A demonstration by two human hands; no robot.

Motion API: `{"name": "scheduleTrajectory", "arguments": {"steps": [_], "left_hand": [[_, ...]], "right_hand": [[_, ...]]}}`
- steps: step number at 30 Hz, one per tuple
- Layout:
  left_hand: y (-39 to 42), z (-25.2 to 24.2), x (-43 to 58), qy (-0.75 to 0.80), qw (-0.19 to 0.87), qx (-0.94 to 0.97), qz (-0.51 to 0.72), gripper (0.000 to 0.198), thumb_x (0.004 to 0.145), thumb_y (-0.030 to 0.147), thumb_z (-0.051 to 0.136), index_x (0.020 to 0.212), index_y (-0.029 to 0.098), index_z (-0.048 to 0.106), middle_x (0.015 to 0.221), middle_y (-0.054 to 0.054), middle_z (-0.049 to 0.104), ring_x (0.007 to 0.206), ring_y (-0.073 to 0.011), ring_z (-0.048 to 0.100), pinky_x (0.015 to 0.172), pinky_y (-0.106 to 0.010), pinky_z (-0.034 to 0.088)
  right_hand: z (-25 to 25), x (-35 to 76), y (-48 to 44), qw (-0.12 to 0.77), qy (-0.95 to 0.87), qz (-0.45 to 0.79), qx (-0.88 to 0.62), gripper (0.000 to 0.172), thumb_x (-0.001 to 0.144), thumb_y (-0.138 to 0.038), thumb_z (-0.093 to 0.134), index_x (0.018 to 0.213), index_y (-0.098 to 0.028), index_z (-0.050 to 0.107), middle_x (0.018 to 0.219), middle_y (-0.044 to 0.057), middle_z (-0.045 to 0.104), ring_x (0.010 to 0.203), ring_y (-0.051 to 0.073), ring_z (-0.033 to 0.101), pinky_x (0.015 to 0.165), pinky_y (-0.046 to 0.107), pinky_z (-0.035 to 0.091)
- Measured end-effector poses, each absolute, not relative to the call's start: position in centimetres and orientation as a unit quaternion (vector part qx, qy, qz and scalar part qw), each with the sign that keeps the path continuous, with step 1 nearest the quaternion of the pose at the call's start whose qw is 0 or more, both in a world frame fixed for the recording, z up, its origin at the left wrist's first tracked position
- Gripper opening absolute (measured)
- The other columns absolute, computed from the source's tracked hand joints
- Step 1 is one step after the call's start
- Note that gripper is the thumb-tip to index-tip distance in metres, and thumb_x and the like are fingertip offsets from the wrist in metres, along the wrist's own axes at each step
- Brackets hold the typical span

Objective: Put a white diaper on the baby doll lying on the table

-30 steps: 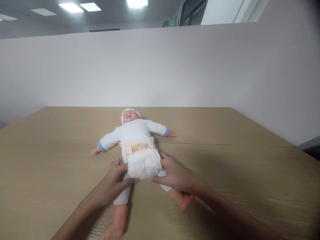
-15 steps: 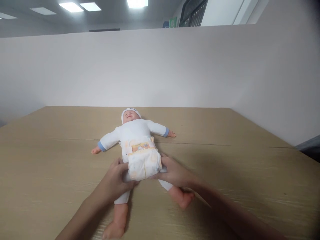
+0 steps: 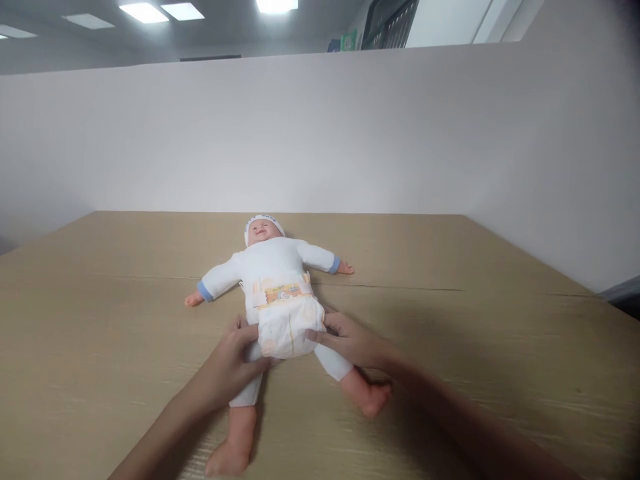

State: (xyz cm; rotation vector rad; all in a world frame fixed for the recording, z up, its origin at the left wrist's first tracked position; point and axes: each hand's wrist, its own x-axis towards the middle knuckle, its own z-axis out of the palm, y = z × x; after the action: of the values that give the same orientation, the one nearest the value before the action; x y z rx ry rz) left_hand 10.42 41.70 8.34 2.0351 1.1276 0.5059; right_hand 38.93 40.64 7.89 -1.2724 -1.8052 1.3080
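A baby doll in a white suit with blue cuffs and a white cap lies on its back, arms spread and legs apart. Round its hips sits a white diaper with an orange patterned band across the front. At the leg edge on the left, my left hand curls its fingers and thumb round the diaper and the top of the leg; some fingertips are hidden. My right hand grips the opposite leg edge, with a finger or thumb lying over the diaper's front and the others at its side.
The doll lies on a wooden table with a thin seam running across it. A pale partition wall rises behind the table and continues along the right. Ceiling lights show above it.
My right hand's lower digit has moved from below the diaper's leg edge up onto its front. My left hand stays almost in place. The view has shifted slightly.
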Motion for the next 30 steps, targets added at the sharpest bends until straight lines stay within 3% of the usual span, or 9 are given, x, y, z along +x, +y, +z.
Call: {"name": "scheduleTrajectory", "arguments": {"steps": [6, 13, 17, 23, 30], "left_hand": [[41.93, 8.29, 10.35, 0.449, 0.391, 0.777, 0.203, 0.022, 0.09, 0.04, 0.08, 0.104, 0.023, 0.082, 0.109, -0.006, 0.065, 0.112, -0.0294, 0.053, 0.105, -0.04, 0.045], [42.03, 8.28, 10.04, 0.441, 0.403, 0.773, 0.214, 0.032, 0.092, 0.052, 0.079, 0.108, 0.024, 0.083, 0.111, -0.006, 0.068, 0.11, -0.0294, 0.055, 0.107, -0.042, 0.046], [42.08, 8.29, 9.94, 0.436, 0.409, 0.773, 0.213, 0.041, 0.101, 0.06, 0.065, 0.102, 0.022, 0.081, 0.105, -0.006, 0.067, 0.105, -0.0275, 0.056, 0.102, -0.04, 0.046], [42.36, 7.6, 9.88, 0.429, 0.408, 0.777, 0.214, 0.056, 0.11, 0.062, 0.045, 0.081, 0.019, 0.067, 0.096, -0.004, 0.063, 0.103, -0.0253, 0.054, 0.098, -0.037, 0.045], [42.36, 7.7, 9.9, 0.434, 0.428, 0.761, 0.223, 0.058, 0.109, 0.066, 0.044, 0.079, 0.02, 0.06, 0.095, -0.004, 0.062, 0.101, -0.0246, 0.052, 0.098, -0.036, 0.045]], "right_hand": [[7.44, 39.31, 40.71, 0.281, -0.696, 0.463, -0.472, 0.067, 0.097, -0.082, 0.054, 0.083, -0.019, 0.071, 0.091, 0.004, 0.068, 0.079, 0.019, 0.058, 0.072, 0.03, 0.049], [7.42, 39.07, 40.56, 0.318, -0.658, 0.502, -0.462, 0.071, 0.096, -0.087, 0.05, 0.08, -0.021, 0.068, 0.088, 0.007, 0.071, 0.093, 0.027, 0.067, 0.088, 0.037, 0.056], [7.93, 38.96, 40.4, 0.33, -0.634, 0.523, -0.466, 0.073, 0.097, -0.089, 0.044, 0.085, -0.022, 0.07, 0.085, 0.006, 0.073, 0.092, 0.027, 0.068, 0.091, 0.038, 0.057], [7.95, 38.6, 40.43, 0.342, -0.61, 0.542, -0.466, 0.077, 0.095, -0.09, 0.047, 0.087, -0.019, 0.074, 0.084, 0.008, 0.074, 0.078, 0.024, 0.065, 0.083, 0.037, 0.058], [7.98, 39.12, 40.38, 0.342, -0.603, 0.556, -0.459, 0.071, 0.097, -0.085, 0.051, 0.105, -0.02, 0.078, 0.093, 0.007, 0.078, 0.093, 0.028, 0.07, 0.096, 0.04, 0.057]]}}
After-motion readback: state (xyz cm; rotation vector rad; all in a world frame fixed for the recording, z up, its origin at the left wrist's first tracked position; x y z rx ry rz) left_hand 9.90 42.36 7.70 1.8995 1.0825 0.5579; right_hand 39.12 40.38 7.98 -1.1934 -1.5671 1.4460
